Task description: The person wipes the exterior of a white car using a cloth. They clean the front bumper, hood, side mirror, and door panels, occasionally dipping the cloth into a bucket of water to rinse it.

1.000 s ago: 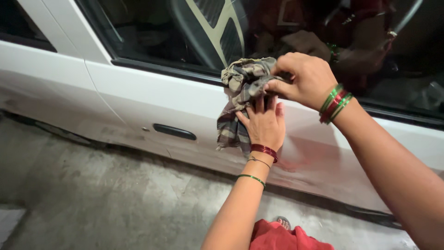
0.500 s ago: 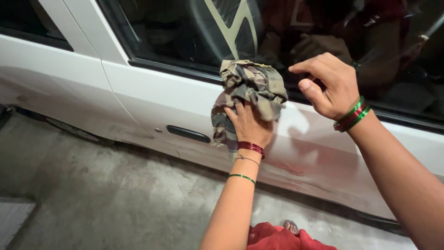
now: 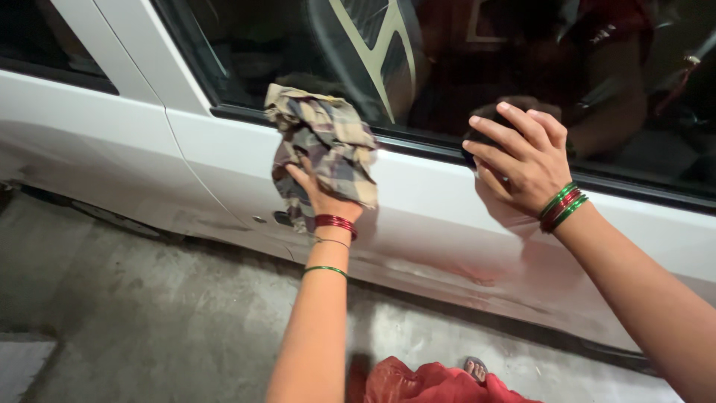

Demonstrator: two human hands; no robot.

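1. Step in hand, by the look of it: wiping the car door (image 3: pixel 436 216). L hand (image 3: pixel 319 198) presses a checked cloth (image 3: pixel 326 138) to the white panel.
2. Cloth sits just under the window (image 3: pixel 261 52) sill, its top edge lapping onto the black trim and the rest bunched over the hand.
3. L fingers are tucked up into the cloth & hidden. Only the thumb shows at the left edge. They seem closed on the fabric, but can't tell how tight.
4. R hand (image 3: pixel 522 168) is bare, with nothing in it. Fingers are straight & slightly spread, tips resting on the sill trim, as if to brace.
5. Door handle (image 3: pixel 281 218) lies just below the cloth, mostly covered by L wrist w/ its bangles (image 3: pixel 335 222).
6. Judgement: a further stroke calls for firm palm pressure so the cloth doesn't slip off, and for keeping the loose folds clear of the handle. The scuffed lower panel looks unwiped.
7. Containers: none in view. The cabin behind the glass shows only a seat & reflections.
8. Below: concrete floor (image 3: pixel 149 313), red garment (image 3: pixel 425 382).
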